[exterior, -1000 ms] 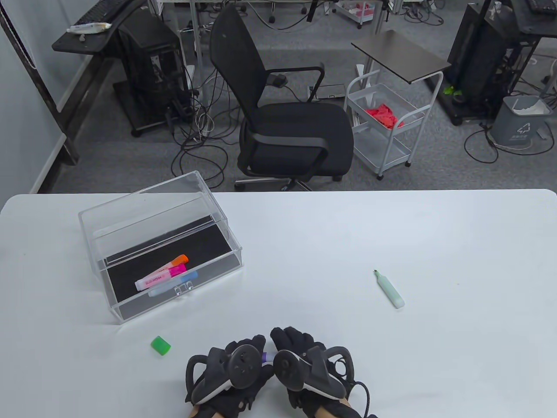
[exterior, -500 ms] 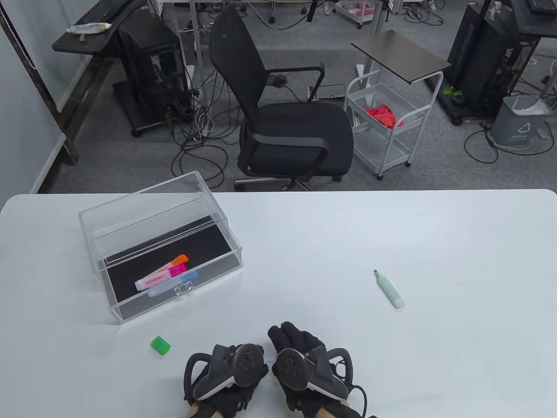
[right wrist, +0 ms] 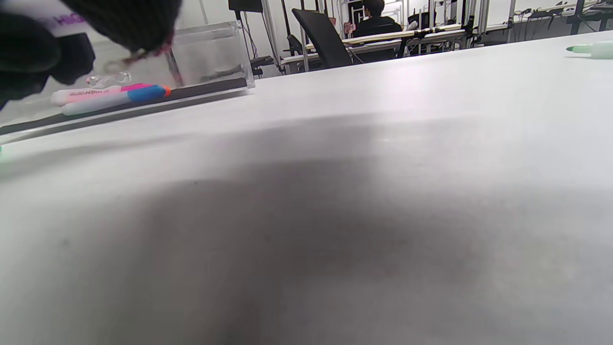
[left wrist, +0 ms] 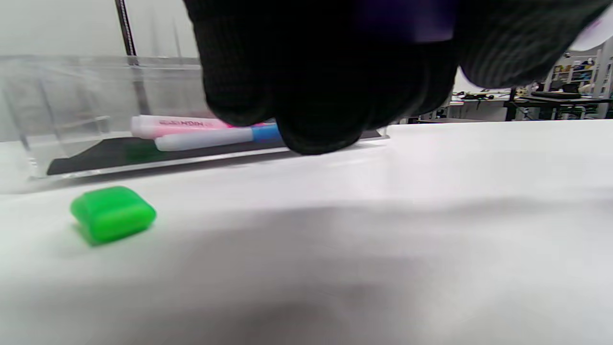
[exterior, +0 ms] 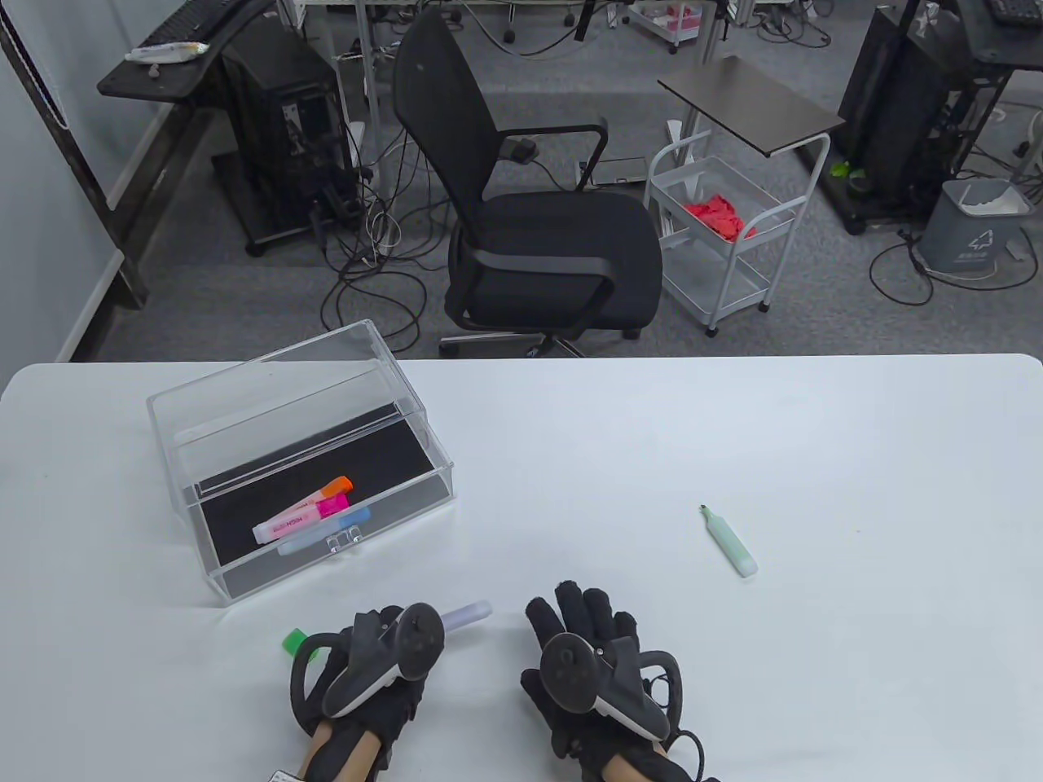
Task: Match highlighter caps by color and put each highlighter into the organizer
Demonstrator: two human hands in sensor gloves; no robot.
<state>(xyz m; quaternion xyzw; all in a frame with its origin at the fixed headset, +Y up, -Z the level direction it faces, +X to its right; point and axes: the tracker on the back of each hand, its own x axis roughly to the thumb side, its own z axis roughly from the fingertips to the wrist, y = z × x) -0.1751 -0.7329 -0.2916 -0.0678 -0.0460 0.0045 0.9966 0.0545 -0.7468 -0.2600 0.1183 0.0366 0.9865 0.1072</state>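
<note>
Highlighters: three capped in clear organizer (exterior: 244, 391), one pale green (exterior: 731, 544) uncapped on counter (exterior: 815, 456), one lilac highlighter (exterior: 468, 612), purple cap, gripped by left hand (exterior: 371, 664) fingers. One green cap (left wrist: 112, 213) loose. Right hand (exterior: 591, 660) fingers relaxed, empty.

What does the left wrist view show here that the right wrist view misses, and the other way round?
Only the left wrist view shows the green cap clearly, lying on the table apart from the organizer. Only the right wrist view shows the uncapped green highlighter. Both show the pink and blue highlighters in the organizer.
</note>
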